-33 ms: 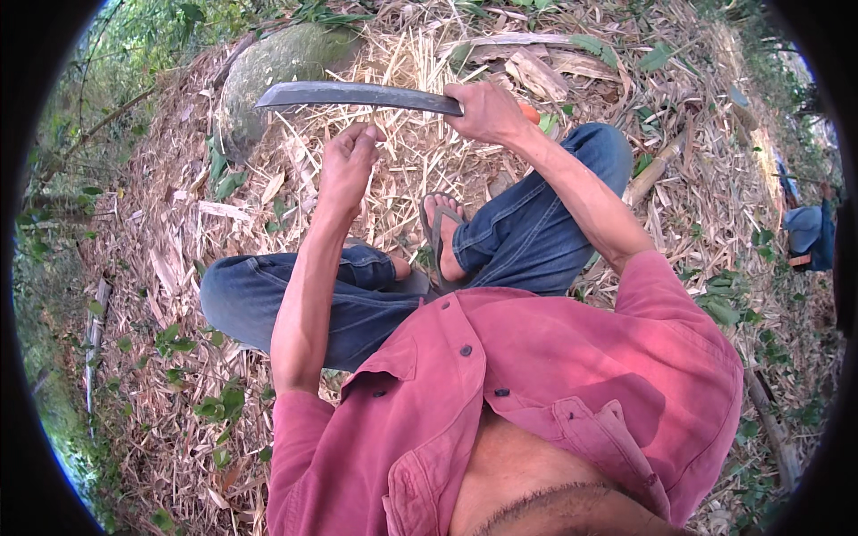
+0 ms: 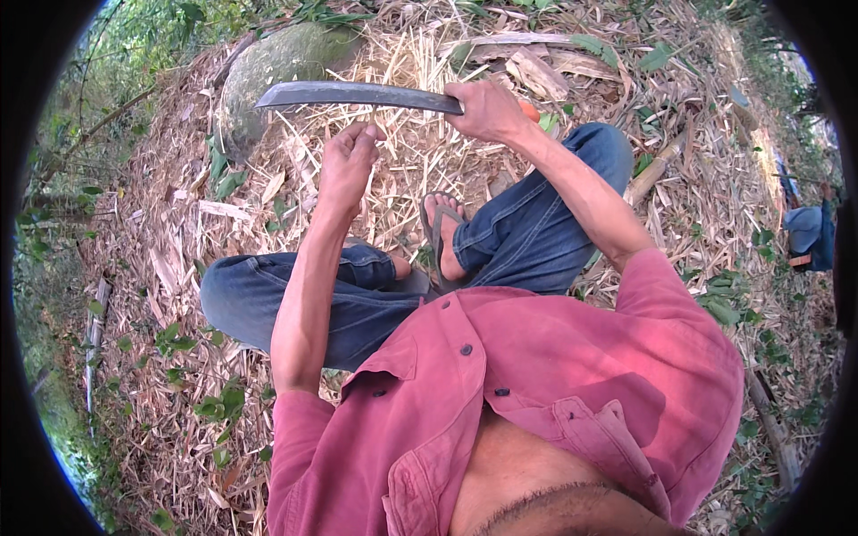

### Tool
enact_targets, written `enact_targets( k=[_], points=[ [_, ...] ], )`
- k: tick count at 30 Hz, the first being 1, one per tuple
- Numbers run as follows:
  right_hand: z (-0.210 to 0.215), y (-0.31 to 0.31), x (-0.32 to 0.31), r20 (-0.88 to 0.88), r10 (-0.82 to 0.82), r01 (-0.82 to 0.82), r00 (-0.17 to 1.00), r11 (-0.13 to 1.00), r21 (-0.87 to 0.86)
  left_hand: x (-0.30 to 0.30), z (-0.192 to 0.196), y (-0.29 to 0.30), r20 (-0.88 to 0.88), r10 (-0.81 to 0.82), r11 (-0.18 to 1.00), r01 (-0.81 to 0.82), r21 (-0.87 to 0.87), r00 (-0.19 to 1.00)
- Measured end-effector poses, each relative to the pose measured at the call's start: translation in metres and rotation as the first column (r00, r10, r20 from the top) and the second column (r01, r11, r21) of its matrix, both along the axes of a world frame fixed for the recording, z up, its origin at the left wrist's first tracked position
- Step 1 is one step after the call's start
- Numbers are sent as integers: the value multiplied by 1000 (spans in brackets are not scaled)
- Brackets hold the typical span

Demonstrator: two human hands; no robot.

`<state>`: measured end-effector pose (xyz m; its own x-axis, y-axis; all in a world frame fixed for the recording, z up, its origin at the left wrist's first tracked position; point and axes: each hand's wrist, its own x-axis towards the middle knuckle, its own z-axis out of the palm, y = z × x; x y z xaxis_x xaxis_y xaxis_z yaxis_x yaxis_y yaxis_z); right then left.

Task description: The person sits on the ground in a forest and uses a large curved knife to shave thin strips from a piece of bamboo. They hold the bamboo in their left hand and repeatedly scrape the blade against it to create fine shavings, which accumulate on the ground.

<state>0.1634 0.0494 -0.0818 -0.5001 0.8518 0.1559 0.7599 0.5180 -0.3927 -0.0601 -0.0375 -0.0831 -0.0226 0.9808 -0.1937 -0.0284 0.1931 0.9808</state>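
My right hand is wrapped round the grip end of a machete. Its long dark, slightly curved blade points left, crossing above the ground in front of me. Just below the blade's middle, my left hand is closed in a pinch, thumb against fingers. Whatever it may hold is too small to make out, and a gap shows between it and the blade. Something orange shows just right of my right hand; I cannot tell whether it belongs to the machete.
A large mossy rock lies at the far left, behind the blade tip. Pale split strips and dry husks litter the ground between my bent legs. A cut stick lies right of my knee. Another person is at the far right edge.
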Motion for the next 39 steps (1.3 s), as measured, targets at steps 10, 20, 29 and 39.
enact_targets(
  k=[10, 20, 29, 39],
  points=[
    [-1, 80, 50, 128, -380, 401, 916, 869, -291, -25, -1, -27, -35, 35, 998, -37, -49, 999],
    [-3, -9, -9, 172, 52, -27, 984, 989, -147, -17, -20, -5, -199, 92, 996, -88, 30, 976],
    [-7, 0, -27, 121, 121, -123, 985, 992, 5, -20, -5, -13, -315, 126, 989, -92, 120, 941],
    [3, 46, 28, 8, -165, 165, 986, 976, -143, -20, -3, -23, -223, 123, 992, -113, 57, 967]
  ],
)
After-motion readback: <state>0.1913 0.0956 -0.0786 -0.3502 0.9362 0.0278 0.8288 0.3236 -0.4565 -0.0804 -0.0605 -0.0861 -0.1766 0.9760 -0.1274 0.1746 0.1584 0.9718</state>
